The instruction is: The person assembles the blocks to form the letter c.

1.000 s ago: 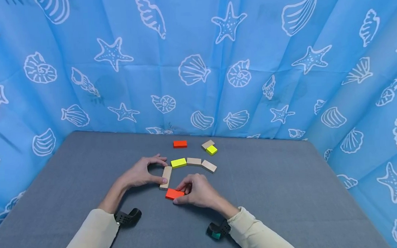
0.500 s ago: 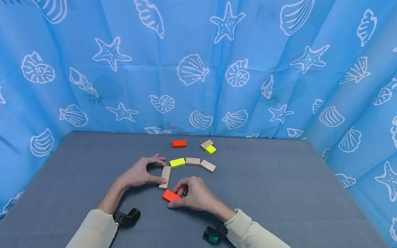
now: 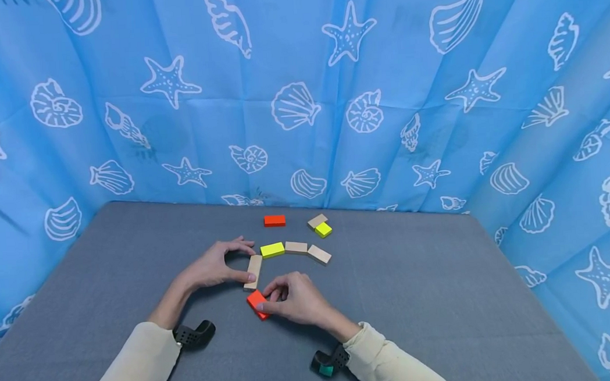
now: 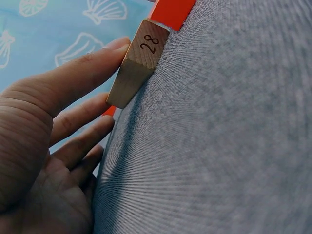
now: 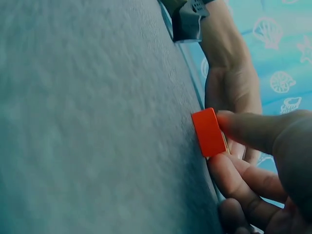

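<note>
My left hand holds a plain wooden block lengthwise, thumb at its near end and fingertips at the far end. In the left wrist view, the number 28 shows on that wooden block's end. My right hand pinches an orange-red block just in front of the wooden block's near end. The right wrist view shows the orange-red block's end face between thumb and fingers, close above or on the cloth. Whether the two blocks touch is unclear.
From the wooden block's far end, a yellow block and two wooden blocks curve off to the right. Behind them lie another orange-red block and a wooden block with a yellow block against it. A grey cloth covers the table.
My right hand has shifted slightly left and turned the orange-red block from nearly crosswise to slanting toward me. The left hand stays on the wooden block.
</note>
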Available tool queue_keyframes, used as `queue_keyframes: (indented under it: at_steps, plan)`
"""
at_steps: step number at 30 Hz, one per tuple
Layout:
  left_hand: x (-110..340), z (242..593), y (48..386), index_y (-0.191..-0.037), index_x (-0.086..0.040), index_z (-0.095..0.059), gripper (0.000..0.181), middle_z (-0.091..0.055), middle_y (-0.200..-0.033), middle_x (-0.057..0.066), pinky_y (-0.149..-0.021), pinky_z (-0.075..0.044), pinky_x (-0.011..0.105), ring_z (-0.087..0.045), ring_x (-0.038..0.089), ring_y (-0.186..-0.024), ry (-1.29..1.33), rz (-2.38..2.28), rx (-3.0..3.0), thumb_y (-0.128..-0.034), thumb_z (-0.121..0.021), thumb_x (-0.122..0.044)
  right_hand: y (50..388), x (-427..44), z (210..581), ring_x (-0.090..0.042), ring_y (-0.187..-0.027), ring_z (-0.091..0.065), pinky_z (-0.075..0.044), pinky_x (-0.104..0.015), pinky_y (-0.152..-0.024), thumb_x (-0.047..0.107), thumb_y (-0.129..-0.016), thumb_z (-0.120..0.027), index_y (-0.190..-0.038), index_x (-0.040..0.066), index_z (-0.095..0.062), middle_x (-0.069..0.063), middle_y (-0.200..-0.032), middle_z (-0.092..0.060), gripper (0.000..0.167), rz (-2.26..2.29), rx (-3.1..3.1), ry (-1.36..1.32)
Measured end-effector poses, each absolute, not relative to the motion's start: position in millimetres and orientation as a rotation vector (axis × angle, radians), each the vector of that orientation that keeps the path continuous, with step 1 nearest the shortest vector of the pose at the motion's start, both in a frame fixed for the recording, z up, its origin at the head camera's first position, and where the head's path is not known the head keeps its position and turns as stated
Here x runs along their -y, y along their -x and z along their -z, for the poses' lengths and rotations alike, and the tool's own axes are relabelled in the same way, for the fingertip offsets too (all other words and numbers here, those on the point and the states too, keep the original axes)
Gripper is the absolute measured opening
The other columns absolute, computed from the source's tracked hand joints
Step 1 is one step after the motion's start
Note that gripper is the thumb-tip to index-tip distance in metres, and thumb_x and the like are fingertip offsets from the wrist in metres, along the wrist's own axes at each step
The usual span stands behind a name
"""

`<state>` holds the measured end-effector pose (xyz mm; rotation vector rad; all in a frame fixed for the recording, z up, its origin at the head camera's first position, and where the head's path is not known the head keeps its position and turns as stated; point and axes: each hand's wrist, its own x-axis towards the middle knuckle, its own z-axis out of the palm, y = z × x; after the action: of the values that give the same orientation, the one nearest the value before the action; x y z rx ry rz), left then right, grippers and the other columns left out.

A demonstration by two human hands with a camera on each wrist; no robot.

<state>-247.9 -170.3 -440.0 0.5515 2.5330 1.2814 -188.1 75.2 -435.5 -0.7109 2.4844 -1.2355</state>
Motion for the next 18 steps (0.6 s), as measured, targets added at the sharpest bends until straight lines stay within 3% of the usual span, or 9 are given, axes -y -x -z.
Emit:
queue_keyframes:
  at_steps: [18]
  plan:
    - [170.0,441.3,247.1,-0.124,-0.013,-0.071,0.056,-0.053,-0.150,0.011,-0.117,-0.012,0.069,-0.020,0.038,-0.152,-0.553,-1.298,-2.530,-0.0780,-0.089,-0.040,183.2,-68.6,440.8,-0.002,-0.057,-0.054,-0.039,-0.017,-0.050,0.029,-0.086,-0.083,-0.097,0.010,-0.078,0.010,-0.068,-0.066,0.023,1.352,-2.496,0.689]
